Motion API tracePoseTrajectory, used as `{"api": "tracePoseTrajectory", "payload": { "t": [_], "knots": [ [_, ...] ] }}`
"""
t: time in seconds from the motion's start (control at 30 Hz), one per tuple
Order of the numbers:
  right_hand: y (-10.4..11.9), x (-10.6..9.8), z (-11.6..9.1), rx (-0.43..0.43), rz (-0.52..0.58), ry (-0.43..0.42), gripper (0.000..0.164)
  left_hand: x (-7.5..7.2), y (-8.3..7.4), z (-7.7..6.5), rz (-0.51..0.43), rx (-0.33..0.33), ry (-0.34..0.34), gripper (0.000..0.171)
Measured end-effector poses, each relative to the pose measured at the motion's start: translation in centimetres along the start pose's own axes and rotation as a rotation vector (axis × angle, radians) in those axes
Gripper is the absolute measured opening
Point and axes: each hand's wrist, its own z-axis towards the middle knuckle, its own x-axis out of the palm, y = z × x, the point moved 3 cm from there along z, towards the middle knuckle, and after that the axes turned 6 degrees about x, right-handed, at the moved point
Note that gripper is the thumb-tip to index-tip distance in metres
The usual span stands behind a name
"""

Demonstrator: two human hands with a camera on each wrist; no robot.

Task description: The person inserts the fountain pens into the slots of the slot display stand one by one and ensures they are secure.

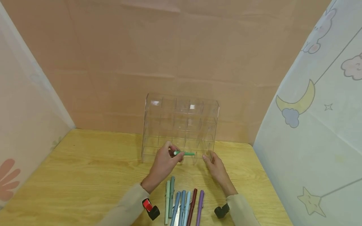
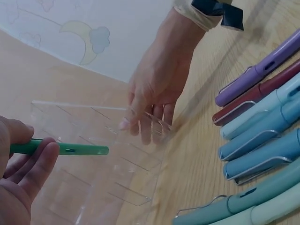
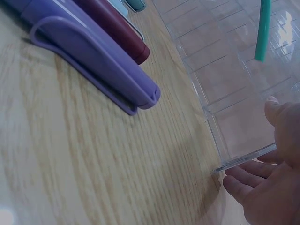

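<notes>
My left hand (image 1: 164, 161) pinches a slim green pen (image 1: 189, 153) between thumb and fingers, held nearly level before the lower rows of a clear plastic organizer (image 1: 143, 135). The organizer stands upright, divided into many small compartments. In the left wrist view the green pen (image 2: 84, 149) points toward the organizer's front. My right hand (image 1: 217, 169) holds the lower right side of the organizer. Seen from the right wrist, the thumb of that hand (image 3: 276, 187) is on the front side and its fingers lie beyond the side panel.
Several pens lie side by side on the wooden table (image 1: 104, 169) close to me, among them a purple pen (image 1: 200, 205), a dark red pen (image 1: 192, 205) and a pale green pen (image 1: 167, 202). A peach backdrop (image 1: 113, 62) rises behind; a patterned sheet (image 1: 325, 150) hangs at right.
</notes>
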Motion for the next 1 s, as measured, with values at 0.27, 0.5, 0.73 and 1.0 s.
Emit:
{"api": "tracePoseTrajectory", "payload": {
  "t": [0.27,0.5,0.73,1.0],
  "knots": [
    [0.0,0.2,-0.1,-0.006,0.010,-0.007,0.076,1.2,0.9,0.6,-0.011,-0.004,0.006,0.026],
    [0.3,0.1,-0.1,-0.010,0.011,-0.018,0.075,2.1,1.0,1.0,-0.002,0.012,0.027,0.024],
    [0.3,0.0,0.0,-0.015,0.001,-0.034,0.072,3.2,1.5,1.4,0.007,0.020,0.055,0.022],
    [0.2,0.1,0.1,-0.010,-0.001,-0.036,0.073,4.0,1.9,1.4,0.054,0.038,0.068,0.019]
  ]
}}
